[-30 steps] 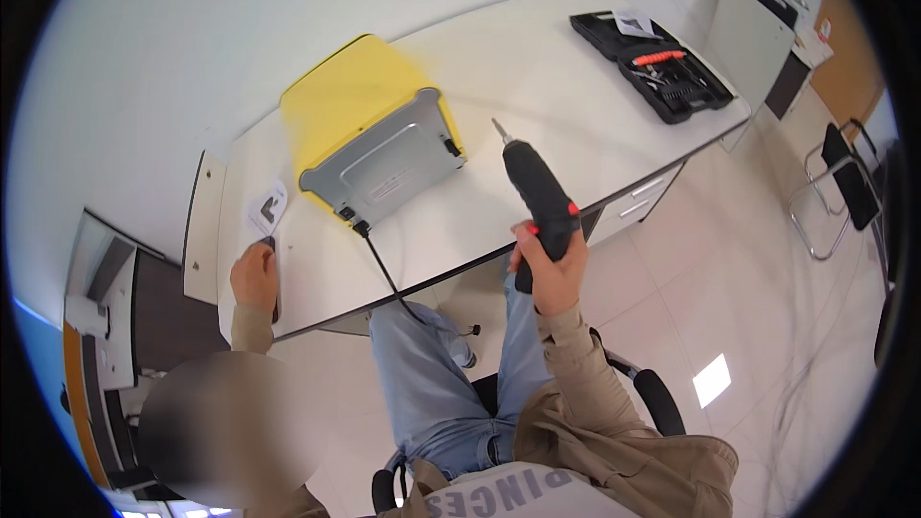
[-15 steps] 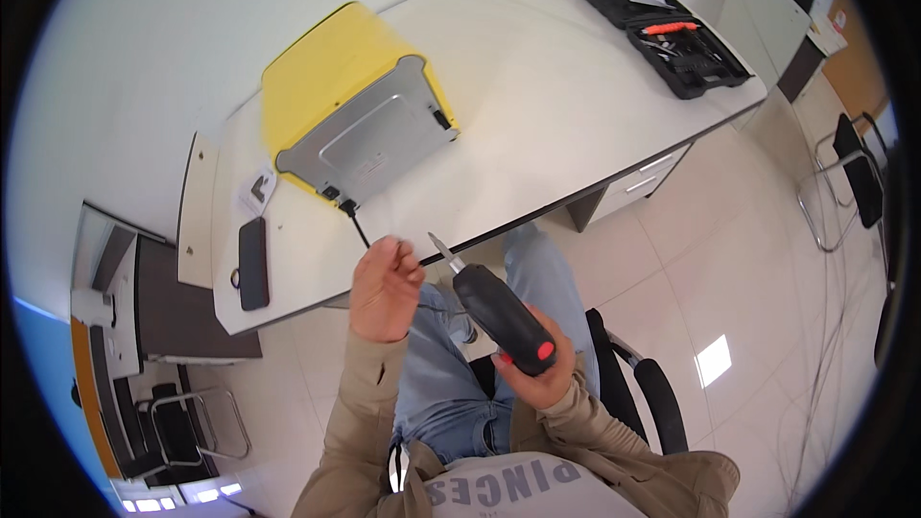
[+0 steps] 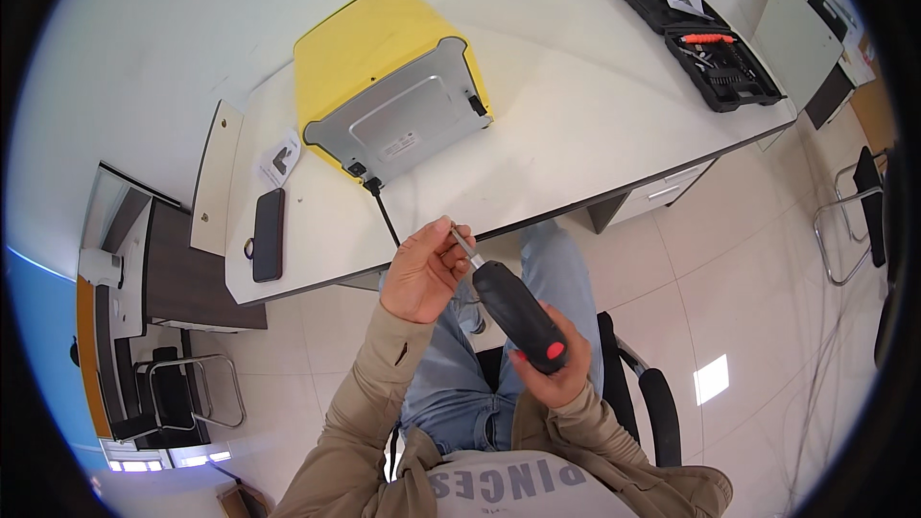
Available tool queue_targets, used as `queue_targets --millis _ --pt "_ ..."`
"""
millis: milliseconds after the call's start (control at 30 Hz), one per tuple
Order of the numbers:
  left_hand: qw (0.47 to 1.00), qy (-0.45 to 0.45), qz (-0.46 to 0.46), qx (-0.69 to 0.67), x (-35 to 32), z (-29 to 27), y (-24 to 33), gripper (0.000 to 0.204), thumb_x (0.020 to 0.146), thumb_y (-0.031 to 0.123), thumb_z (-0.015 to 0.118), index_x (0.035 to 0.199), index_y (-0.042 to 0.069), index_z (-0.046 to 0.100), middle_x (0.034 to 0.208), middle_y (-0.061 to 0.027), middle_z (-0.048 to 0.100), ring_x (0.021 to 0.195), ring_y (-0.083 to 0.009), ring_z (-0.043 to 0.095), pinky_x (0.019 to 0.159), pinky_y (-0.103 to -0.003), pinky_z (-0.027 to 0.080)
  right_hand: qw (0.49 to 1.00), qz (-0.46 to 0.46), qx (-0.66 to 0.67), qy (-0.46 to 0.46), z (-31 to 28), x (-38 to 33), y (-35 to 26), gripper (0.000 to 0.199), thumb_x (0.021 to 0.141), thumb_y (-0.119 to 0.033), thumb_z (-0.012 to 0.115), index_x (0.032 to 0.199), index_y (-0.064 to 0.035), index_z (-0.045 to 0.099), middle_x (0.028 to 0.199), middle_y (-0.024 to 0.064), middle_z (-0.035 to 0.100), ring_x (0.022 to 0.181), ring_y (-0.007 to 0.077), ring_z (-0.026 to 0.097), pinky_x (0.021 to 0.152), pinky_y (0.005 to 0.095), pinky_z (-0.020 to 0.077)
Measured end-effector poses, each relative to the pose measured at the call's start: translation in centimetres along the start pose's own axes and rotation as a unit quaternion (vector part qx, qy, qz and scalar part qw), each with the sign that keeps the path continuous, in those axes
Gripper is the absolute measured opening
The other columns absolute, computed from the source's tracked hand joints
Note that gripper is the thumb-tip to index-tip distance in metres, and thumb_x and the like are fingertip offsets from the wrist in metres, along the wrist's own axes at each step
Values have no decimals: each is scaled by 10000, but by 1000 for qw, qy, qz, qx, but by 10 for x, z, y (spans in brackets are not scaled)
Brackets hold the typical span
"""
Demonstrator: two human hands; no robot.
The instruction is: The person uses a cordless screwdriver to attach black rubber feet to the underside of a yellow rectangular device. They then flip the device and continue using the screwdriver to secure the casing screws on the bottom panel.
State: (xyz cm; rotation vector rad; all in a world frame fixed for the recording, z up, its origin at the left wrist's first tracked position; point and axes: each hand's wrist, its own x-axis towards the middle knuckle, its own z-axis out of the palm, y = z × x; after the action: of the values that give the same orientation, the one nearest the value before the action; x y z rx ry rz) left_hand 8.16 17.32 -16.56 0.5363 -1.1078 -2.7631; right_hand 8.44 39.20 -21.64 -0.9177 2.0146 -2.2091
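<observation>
My right hand [image 3: 564, 364] is closed round the handle of a black cordless screwdriver [image 3: 518, 312] with a red spot on its end. The tool points up and to the left, over my lap, by the table's front edge. At its nose sits a metal bit [image 3: 464, 243]. My left hand [image 3: 427, 269] has thumb and fingertips pinched together at the bit's tip. Whatever small thing they hold there is hidden by the fingers. Beyond the hands, a yellow appliance [image 3: 369, 62] lies with its grey base [image 3: 408, 125] facing me, and a black cord [image 3: 386, 216] runs from it.
On the white table [image 3: 566, 67] are an open black tool case [image 3: 720, 67] at far right, a dark phone [image 3: 270, 235] and a paper leaflet [image 3: 278, 161] at left. A chair armrest [image 3: 660, 417] stands at my right. Cables [image 3: 815, 393] lie across the floor.
My left hand has moved right, bringing its pinched fingertips to the screwdriver bit. The right hand keeps its hold on the screwdriver. The view has shifted slightly, so the table sits further right.
</observation>
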Motion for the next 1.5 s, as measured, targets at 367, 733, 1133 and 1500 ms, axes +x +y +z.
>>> queue_targets --millis 367,733,1133,1500 --pt "1000 -8 -19 -11 2 0 2 152 957 264 607 938 116 633 947 -56 670 772 -115 618 698 -255 514 1000 30 10 2 0 -1 -1 608 727 -35 738 1279 62 504 999 186 693 820 247 714 720 299 536" --pt "997 -27 6 68 3 2 7 134 949 244 612 928 113 624 933 -46 668 809 -125 638 717 -274 528 1000 24 -3 -3 -4 1 -3 605 730 -47 738 1283 47 510 930 173 695 771 243 710 676 299 535" --pt "998 0 60 23 26 16 5 165 949 265 609 973 101 608 926 -31 645 821 -128 595 707 -282 495 997 -13 -70 35 18 22 -7 628 731 -69 746 1301 35 501 936 189 677 750 304 694 664 324 539" --pt "993 -3 97 64 45 35 14 218 958 270 600 1031 65 608 950 -30 629 876 -146 591 753 -303 507 921 243 301 34 20 34 -3 547 806 10 681 1307 26 462 952 111 669 837 152 653 669 322 555"
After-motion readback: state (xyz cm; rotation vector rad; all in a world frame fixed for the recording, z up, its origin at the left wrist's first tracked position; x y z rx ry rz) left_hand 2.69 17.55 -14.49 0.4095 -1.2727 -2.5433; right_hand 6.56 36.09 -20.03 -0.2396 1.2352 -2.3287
